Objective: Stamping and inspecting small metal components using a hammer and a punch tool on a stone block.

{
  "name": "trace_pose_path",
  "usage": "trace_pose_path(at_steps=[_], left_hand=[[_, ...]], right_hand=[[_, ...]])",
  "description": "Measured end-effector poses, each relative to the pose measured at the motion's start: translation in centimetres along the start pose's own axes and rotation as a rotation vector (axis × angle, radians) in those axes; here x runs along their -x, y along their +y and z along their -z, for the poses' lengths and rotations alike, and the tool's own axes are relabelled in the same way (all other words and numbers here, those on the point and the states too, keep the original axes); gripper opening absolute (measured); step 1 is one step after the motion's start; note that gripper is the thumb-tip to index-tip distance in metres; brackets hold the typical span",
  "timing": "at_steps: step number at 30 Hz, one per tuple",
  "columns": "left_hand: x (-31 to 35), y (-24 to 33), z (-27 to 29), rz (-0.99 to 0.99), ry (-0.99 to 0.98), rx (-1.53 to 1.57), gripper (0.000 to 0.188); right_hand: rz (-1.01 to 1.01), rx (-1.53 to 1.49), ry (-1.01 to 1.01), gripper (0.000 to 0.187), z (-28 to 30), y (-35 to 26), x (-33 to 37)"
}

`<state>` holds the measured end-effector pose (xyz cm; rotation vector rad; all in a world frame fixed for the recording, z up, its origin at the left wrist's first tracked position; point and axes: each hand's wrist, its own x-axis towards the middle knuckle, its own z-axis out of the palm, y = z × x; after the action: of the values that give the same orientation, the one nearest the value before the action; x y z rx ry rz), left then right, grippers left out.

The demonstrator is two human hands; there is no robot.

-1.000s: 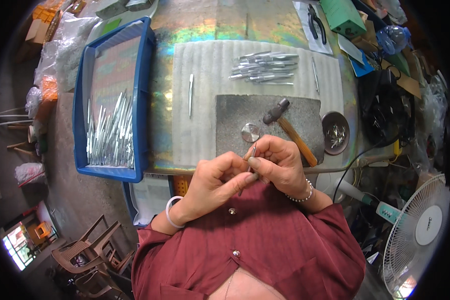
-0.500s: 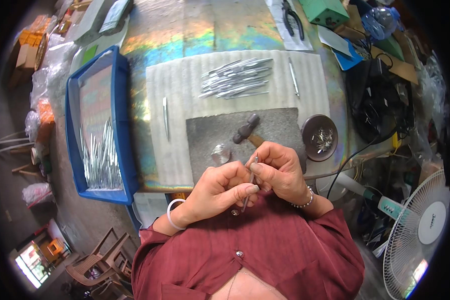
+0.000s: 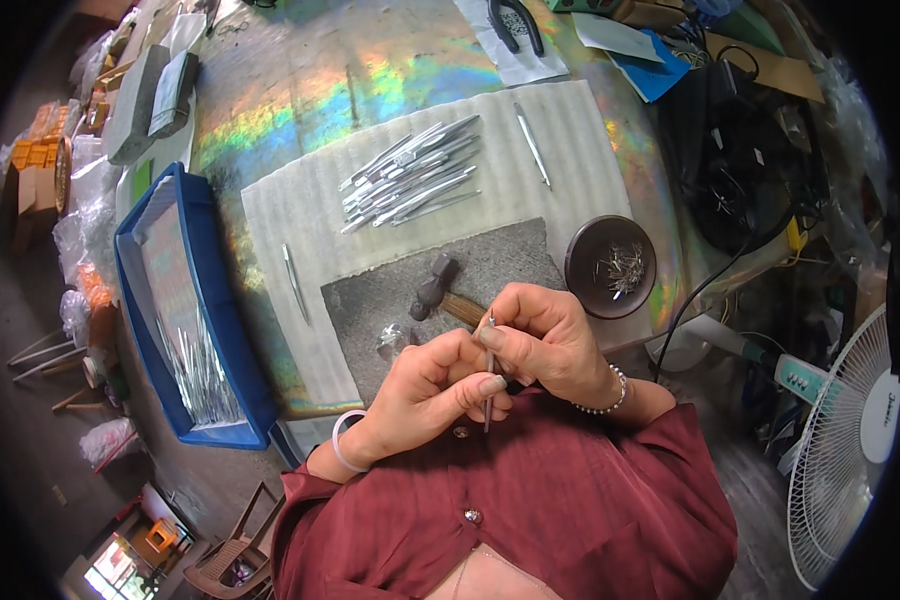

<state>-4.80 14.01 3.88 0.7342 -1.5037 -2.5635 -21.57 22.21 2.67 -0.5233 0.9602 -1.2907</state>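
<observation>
Both hands meet in front of my shirt over a slim, pointed metal rod [image 3: 488,390]. My left hand [image 3: 440,380] pinches its lower part between thumb and fingers. At its upper end, the fingers of my right hand [image 3: 545,335] are closed round the tip; any small part there is hidden. Just beyond them, a hammer [image 3: 431,292] with a wooden handle lies on a dark grey mat [image 3: 370,300], beside a small clear round object [image 3: 393,340]. A brown dish [image 3: 585,270] of small metal pins [image 3: 622,270] sits near my right hand.
A pile of slim silver metal pieces [image 3: 410,175] lies on a white foam sheet [image 3: 270,215], with single pieces [image 3: 533,147] to either side. Left stands a blue tray [image 3: 220,300] holding more. Pliers [image 3: 515,28] lie at the back; a fan [image 3: 850,440] stands right.
The view has turned, so the table and its contents appear shifted left and tilted. Both hands keep their hold on the rod, which now stands more upright.
</observation>
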Motion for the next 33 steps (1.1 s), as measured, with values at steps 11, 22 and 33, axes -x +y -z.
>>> trace_pose_path(at_steps=[11,22,33], left_hand=[[0.47,-0.4,0.73,-0.033,-0.028,0.021,0.013],[0.44,-0.35,0.87,0.001,-0.006,0.016,0.013],[0.33,-0.27,0.51,-0.014,0.075,-0.017,0.016]], right_hand=[[-0.018,-0.006,0.025,0.011,-0.91,0.27,-0.17],[-0.002,0.031,0.015,0.01,-0.8,0.35,-0.29],[-0.032,-0.023,-0.017,0.013,-0.41,0.52,-0.56]])
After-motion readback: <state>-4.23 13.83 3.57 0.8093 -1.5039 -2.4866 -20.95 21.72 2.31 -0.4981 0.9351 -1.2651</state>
